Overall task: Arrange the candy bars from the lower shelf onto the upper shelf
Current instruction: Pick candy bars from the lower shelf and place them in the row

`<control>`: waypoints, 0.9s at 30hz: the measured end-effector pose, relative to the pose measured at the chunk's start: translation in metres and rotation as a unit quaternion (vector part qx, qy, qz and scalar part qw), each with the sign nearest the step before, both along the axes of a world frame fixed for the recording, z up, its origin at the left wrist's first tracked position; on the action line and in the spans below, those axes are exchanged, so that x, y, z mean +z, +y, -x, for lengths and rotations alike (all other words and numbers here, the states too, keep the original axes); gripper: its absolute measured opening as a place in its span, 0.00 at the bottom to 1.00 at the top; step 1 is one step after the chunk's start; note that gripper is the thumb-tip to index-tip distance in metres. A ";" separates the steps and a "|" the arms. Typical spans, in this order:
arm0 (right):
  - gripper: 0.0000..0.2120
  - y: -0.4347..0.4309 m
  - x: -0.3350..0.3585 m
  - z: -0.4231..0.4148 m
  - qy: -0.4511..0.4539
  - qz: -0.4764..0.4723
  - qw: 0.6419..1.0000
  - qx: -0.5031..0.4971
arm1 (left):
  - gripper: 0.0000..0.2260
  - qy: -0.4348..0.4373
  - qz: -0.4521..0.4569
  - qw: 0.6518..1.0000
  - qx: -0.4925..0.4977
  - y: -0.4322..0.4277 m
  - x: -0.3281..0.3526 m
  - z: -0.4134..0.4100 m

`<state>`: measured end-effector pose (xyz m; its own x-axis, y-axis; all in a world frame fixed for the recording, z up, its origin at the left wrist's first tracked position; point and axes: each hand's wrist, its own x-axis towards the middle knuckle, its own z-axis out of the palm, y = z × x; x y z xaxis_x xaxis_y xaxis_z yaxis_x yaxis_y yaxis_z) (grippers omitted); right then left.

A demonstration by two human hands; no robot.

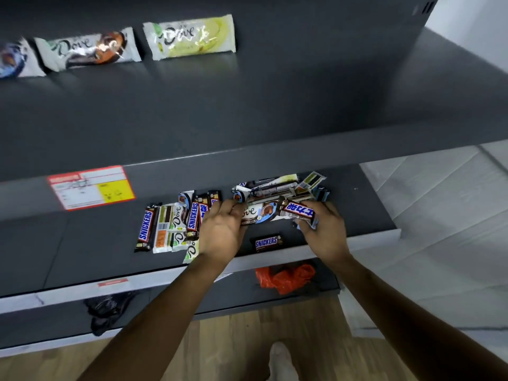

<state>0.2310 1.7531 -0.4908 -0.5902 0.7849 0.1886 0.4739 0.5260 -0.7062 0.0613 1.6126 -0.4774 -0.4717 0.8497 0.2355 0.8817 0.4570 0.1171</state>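
Both hands work the lower shelf (357, 204). Left hand (222, 229) and right hand (324, 232), fingers closed, grip a bunch of candy bars (275, 204) between them. More bars (167, 226) lie left; one Snickers (268, 242) near the front edge. Three Dove bars (189, 37) sit on the upper shelf (275, 105).

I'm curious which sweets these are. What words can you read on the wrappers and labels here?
"Dove": green bar, upper shelf.
"Dove": brown bar, upper shelf.
"SNICKERS": left bar, lower shelf.
"SNICKERS": small bar at the shelf edge.
"Dove": bar held between both hands.
Price tag: blurred, unreadable.
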 end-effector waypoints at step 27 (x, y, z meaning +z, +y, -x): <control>0.15 -0.229 0.225 0.116 0.282 -0.121 0.946 0.103 | 0.19 -0.025 -0.363 0.925 0.111 -0.249 0.211 0.066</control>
